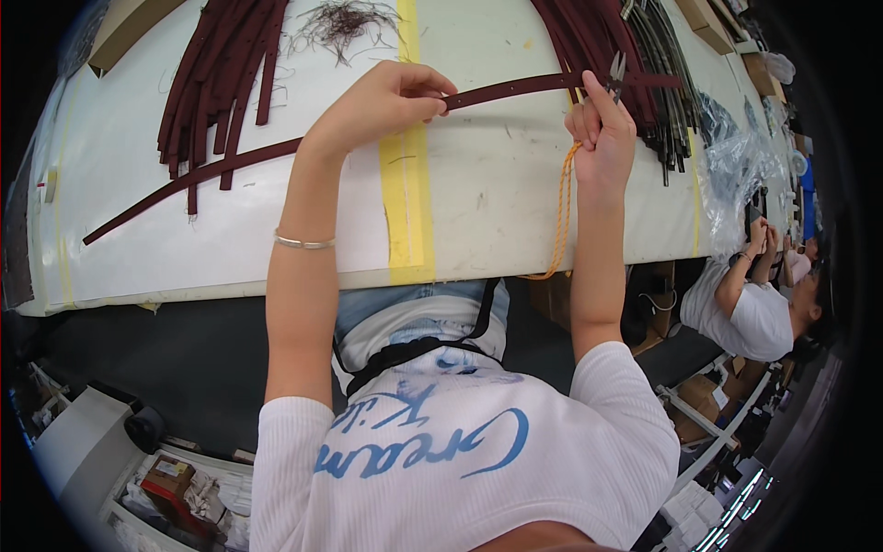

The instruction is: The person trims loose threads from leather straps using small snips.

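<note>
A long, narrow maroon fabric strip (515, 89) with small dots along it stretches across the table in front of me. My left hand (391, 106) pinches it between thumb and fingers near its middle. One end trails leftward across a bundle of similar strips (221, 92). My right hand (602, 138) is closed around small metal thread snips (617, 74), whose pointed blades stick out above the fingers. Its raised index finger lies against the strip. An orange twisted cord (563, 212) hangs from that hand to the table edge. The palm hides the snips' handles.
A tangle of maroon thread ends (345, 26) lies at the back. More maroon strips (602, 37) and dark strips (676, 110) are at the far right, beside clear plastic bags (736, 152). Yellow tape (405, 202) crosses the white table (497, 230). Another person (750, 308) works farther right.
</note>
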The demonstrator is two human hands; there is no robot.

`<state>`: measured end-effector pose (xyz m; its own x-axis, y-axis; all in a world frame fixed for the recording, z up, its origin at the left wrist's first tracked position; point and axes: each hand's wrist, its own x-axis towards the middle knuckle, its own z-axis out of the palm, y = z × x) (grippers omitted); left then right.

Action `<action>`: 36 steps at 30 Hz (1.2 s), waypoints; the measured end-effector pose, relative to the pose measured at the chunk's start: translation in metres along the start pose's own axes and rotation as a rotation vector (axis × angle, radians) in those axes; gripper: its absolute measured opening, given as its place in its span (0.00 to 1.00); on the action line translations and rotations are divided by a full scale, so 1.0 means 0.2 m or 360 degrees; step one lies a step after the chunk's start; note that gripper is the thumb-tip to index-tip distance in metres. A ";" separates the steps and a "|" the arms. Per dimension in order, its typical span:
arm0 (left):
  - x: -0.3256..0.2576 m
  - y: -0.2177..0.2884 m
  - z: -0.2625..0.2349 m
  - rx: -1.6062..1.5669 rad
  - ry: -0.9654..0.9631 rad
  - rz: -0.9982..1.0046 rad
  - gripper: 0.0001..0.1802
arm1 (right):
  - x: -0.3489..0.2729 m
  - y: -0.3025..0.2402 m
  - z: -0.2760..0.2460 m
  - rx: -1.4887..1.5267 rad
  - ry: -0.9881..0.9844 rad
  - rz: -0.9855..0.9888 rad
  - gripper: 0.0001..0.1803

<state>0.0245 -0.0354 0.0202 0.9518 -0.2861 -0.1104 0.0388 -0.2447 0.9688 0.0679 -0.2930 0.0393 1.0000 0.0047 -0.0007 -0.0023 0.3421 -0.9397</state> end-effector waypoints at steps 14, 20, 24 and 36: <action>-0.01 0.01 -0.01 -0.0323 0.0073 0.0217 0.18 | -0.17 0.12 0.16 -0.1857 -0.0543 -0.1004 0.18; -0.01 0.02 0.01 -0.0322 0.0075 0.0269 0.20 | -0.17 0.13 0.16 -0.1920 -0.0568 -0.1127 0.19; 0.00 0.01 0.02 -0.0349 0.0052 0.0278 0.20 | -0.17 0.14 0.16 -0.1932 -0.0563 -0.1136 0.19; -0.02 0.06 0.04 -0.0410 0.0089 0.0211 0.13 | -0.12 0.03 0.16 -0.0763 -0.0215 0.0421 0.21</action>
<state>0.0194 -0.0451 0.0305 0.9688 -0.2464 0.0262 -0.0177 0.0365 0.9992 0.0444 -0.2607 0.0443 0.9561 0.1631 -0.2435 -0.2194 -0.1524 -0.9637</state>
